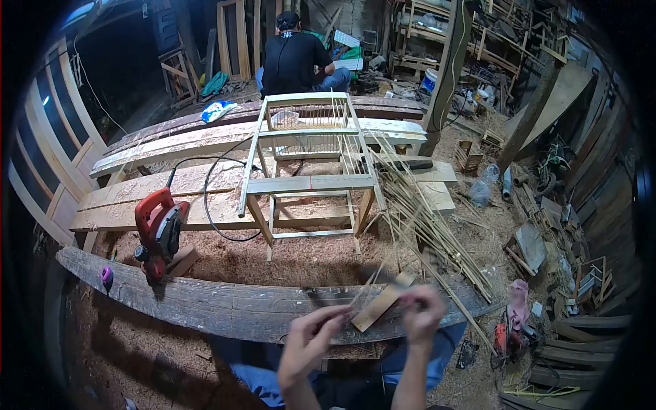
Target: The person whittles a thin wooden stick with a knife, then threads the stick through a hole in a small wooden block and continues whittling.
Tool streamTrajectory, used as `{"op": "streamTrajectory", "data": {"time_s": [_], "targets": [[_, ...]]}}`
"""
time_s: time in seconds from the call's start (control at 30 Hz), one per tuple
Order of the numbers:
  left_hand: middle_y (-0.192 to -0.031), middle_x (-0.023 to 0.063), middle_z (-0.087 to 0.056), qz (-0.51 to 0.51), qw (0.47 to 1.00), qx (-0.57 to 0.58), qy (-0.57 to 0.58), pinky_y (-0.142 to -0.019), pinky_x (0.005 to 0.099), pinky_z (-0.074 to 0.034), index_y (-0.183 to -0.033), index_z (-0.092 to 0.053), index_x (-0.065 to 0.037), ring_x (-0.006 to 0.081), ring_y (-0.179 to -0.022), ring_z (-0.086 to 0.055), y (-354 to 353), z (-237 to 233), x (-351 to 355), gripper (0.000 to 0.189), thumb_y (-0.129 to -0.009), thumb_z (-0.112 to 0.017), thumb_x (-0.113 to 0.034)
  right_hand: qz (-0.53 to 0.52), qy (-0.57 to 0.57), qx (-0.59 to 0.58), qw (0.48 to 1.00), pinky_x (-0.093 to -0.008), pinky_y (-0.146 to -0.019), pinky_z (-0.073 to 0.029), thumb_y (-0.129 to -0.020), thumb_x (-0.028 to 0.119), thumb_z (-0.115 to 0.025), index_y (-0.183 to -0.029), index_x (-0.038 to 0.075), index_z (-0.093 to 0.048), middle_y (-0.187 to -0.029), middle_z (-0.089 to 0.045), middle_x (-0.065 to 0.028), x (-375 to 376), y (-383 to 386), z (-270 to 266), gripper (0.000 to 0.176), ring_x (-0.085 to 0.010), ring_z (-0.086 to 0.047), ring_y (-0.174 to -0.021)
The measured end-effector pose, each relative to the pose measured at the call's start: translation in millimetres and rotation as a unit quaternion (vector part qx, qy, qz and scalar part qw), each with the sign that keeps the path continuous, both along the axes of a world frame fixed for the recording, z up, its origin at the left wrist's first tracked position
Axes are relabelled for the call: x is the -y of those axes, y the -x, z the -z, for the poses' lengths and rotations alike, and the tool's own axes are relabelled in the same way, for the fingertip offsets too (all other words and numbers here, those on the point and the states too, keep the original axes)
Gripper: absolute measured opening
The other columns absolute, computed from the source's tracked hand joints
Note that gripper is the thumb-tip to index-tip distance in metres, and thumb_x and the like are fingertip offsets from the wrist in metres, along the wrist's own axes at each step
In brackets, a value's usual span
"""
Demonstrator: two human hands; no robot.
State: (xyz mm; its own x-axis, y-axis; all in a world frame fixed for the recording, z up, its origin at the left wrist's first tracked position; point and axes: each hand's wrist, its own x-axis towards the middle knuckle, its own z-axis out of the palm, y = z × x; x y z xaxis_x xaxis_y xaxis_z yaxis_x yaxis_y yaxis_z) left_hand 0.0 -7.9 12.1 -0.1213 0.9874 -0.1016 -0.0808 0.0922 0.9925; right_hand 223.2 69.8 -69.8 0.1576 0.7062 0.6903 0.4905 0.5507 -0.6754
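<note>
My left hand (311, 344) is pinched closed on the near end of a thin bamboo stick (362, 292), which slants up and away over the plank bench. My right hand (421, 313), smeared by motion, is closed around what looks like a knife; its dark blade (391, 278) is blurred and points up and left. Between the hands, a small flat wood block (384, 301) lies at an angle on the worn plank (239, 305). Beyond the plank stands a light wooden frame (311, 183) on legs, with a row of thin sticks across its upper part.
A bundle of bamboo sticks (437, 236) leans on the right side. At left, a red corded power tool (158, 232) stands by the plank, near a purple object (106, 276). Thick boards (198, 140) lie behind the frame. A person (290, 61) sits farther back, facing away.
</note>
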Motion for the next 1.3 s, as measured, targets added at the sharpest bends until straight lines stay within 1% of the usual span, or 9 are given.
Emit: {"op": "streamTrajectory", "data": {"time_s": [0.1, 0.23, 0.3, 0.5, 0.6, 0.8, 0.87, 1.07, 1.3], "targets": [[-0.083, -0.0018, -0.061, -0.017, 0.998, 0.034, -0.049, -0.059, 0.0191, -0.038, -0.118, -0.070, 0.003, 0.0026, -0.068, -0.048, 37.9, -6.2, 20.7, 0.024, -0.098, -0.060, -0.003, 0.142, 0.102, -0.051, 0.983, -0.0270, -0.064, -0.046, -0.091, 0.027, -0.077, -0.087, 0.003, -0.059, -0.083, -0.061, -0.0047, -0.8, -55.9, -9.5, 0.030, -0.0126, -0.055, -0.072], [-0.083, -0.0004, -0.062, -0.064, 0.997, 0.049, -0.018, -0.060, 0.0186, -0.039, -0.118, -0.068, 0.003, 0.0037, -0.069, -0.049, 18.2, -5.8, 2.0, 0.023, -0.100, -0.058, -0.005, 0.096, 0.048, -0.079, 0.991, -0.0266, -0.064, -0.044, -0.091, 0.037, -0.076, -0.088, 0.004, -0.061, -0.083, -0.058, -0.0035, 17.1, -21.0, -19.5, 0.037, -0.0120, -0.052, -0.071], [-0.083, 0.0000, -0.063, -0.075, 0.995, 0.066, 0.002, -0.061, 0.0189, -0.040, -0.117, -0.068, 0.003, 0.0038, -0.070, -0.050, 3.9, 0.8, -13.3, 0.022, -0.101, -0.057, -0.006, 0.029, 0.065, -0.088, 0.994, -0.0287, -0.064, -0.049, -0.086, 0.036, -0.081, -0.086, 0.004, -0.063, -0.079, -0.066, -0.0078, 18.4, -0.2, -23.2, 0.037, -0.0174, -0.062, -0.071], [-0.088, -0.0013, -0.065, 0.008, 0.997, 0.077, -0.006, -0.068, 0.0207, -0.044, -0.118, -0.067, 0.002, 0.0043, -0.077, -0.053, -7.3, 25.1, -21.6, 0.022, -0.102, -0.058, -0.011, -0.100, 0.086, -0.030, 0.991, -0.0333, -0.062, -0.053, -0.077, 0.027, -0.087, -0.084, 0.004, -0.066, -0.079, -0.071, -0.0107, 24.6, 40.7, -28.2, 0.032, -0.0248, -0.071, -0.071], [-0.094, -0.0007, -0.068, 0.012, 0.994, 0.113, -0.002, -0.068, 0.0203, -0.046, -0.121, -0.068, 0.003, 0.0043, -0.080, -0.057, -13.9, 25.6, -21.3, 0.024, -0.100, -0.060, -0.007, -0.131, 0.086, -0.040, 0.987, -0.0303, -0.067, -0.053, -0.077, 0.029, -0.088, -0.086, 0.003, -0.066, -0.081, -0.071, -0.0101, 26.0, 52.7, -30.0, 0.035, -0.0209, -0.069, -0.075], [-0.099, 0.0041, -0.072, 0.019, 0.996, 0.074, -0.051, -0.074, 0.0223, -0.051, -0.119, -0.068, 0.006, 0.0079, -0.084, -0.064, -21.0, 28.7, -22.0, 0.025, -0.098, -0.064, -0.008, -0.138, 0.052, -0.027, 0.989, -0.0309, -0.067, -0.054, -0.075, 0.024, -0.089, -0.085, 0.004, -0.065, -0.081, -0.071, -0.0110, 24.5, 49.7, -24.1, 0.033, -0.0232, -0.071, -0.073], [-0.109, 0.0095, -0.072, 0.042, 0.996, 0.054, -0.057, -0.086, 0.0257, -0.053, -0.120, -0.067, 0.007, 0.0127, -0.097, -0.066, -19.9, 28.1, -20.1, 0.027, -0.098, -0.065, -0.008, -0.144, 0.032, -0.027, 0.989, -0.0322, -0.063, -0.053, -0.073, 0.025, -0.089, -0.084, 0.005, -0.065, -0.078, -0.071, -0.0107, 23.0, 47.2, -26.1, 0.033, -0.0245, -0.070, -0.070], [-0.118, 0.0133, -0.070, 0.059, 0.993, 0.082, -0.055, -0.094, 0.0283, -0.052, -0.121, -0.066, 0.005, 0.0156, -0.107, -0.065, -22.7, 24.5, -16.0, 0.025, -0.097, -0.062, -0.002, -0.133, -0.017, 0.015, 0.991, -0.0320, -0.058, -0.051, -0.071, 0.029, -0.090, -0.081, 0.008, -0.065, -0.072, -0.070, -0.0080, 20.5, 37.5, -28.4, 0.034, -0.0238, -0.069, -0.065], [-0.102, 0.0059, -0.073, 0.045, 0.997, 0.046, 0.051, -0.081, 0.0258, -0.051, -0.111, -0.070, 0.005, 0.0097, -0.093, -0.064, -11.4, 24.4, -11.8, 0.018, -0.096, -0.063, -0.002, -0.104, -0.043, 0.075, 0.991, -0.0321, -0.058, -0.047, -0.070, 0.031, -0.090, -0.080, 0.010, -0.064, -0.071, -0.069, -0.0067, 16.8, 30.2, -30.0, 0.035, -0.0239, -0.067, -0.064]]}}
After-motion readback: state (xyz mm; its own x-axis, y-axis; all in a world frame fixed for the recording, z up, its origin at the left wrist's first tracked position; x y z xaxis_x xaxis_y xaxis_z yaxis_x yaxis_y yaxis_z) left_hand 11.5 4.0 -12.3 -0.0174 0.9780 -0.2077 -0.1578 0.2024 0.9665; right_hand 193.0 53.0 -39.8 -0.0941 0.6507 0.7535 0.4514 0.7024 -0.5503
